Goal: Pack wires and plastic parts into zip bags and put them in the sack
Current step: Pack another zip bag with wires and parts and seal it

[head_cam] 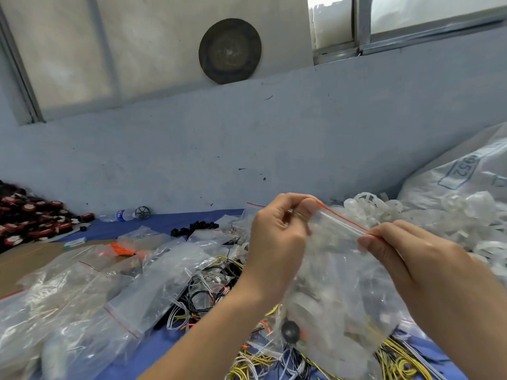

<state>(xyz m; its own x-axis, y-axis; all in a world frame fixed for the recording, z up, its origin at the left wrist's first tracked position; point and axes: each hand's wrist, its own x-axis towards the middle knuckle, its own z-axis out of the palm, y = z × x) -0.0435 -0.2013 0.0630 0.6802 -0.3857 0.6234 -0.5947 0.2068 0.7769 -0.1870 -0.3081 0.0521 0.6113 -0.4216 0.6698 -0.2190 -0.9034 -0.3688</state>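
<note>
Both hands are pinching the zip bag [337,283]. The left hand [277,237] is gripping its red-lined top at 11 o'clock. The right hand [406,253] is gripping it at 2 o'clock.

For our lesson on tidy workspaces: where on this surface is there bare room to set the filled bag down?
Bare brown board between the red spools and empty bags; a strip of blue cloth between water bottle and black parts. Wires and white plastic parts crowd centre and right.

One left hand [277,237], one right hand [411,253], one held zip bag [337,292], one bottle [120,215], one sack [466,171]
</note>
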